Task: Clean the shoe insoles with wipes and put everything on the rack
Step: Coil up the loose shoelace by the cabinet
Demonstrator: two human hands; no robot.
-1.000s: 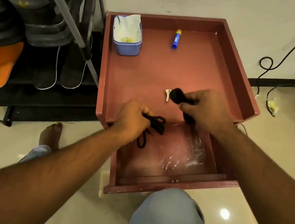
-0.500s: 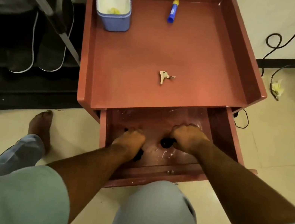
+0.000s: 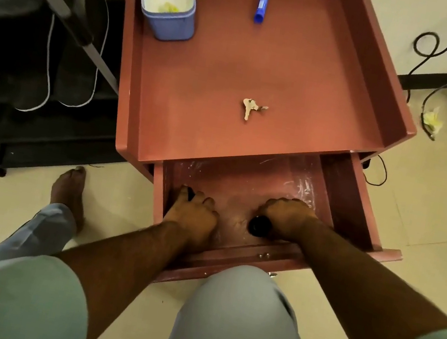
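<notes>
Both hands were down in the open drawer (image 3: 351,198). Right hand (image 3: 287,216) gripped a black cylinder (image 3: 259,226); left hand (image 3: 194,212) curled over something dark, mostly hidden. Insoles (image 3: 82,55) stood on the rack (image 3: 43,134), left: likely light, floppy; best held by the edges. Wipes tub (image 3: 169,20) on tabletop (image 3: 264,66).

On the tabletop (image 3: 308,73), the wipes tub (image 3: 169,1) sits far left, the marker (image 3: 262,3) far centre, the keys (image 3: 252,108) mid-tabletop. Nearer, the open drawer (image 3: 360,199) holds both hands: left hand (image 3: 193,213) left, right hand (image 3: 287,218) right. The shoe rack (image 3: 43,134) stands left.
</notes>
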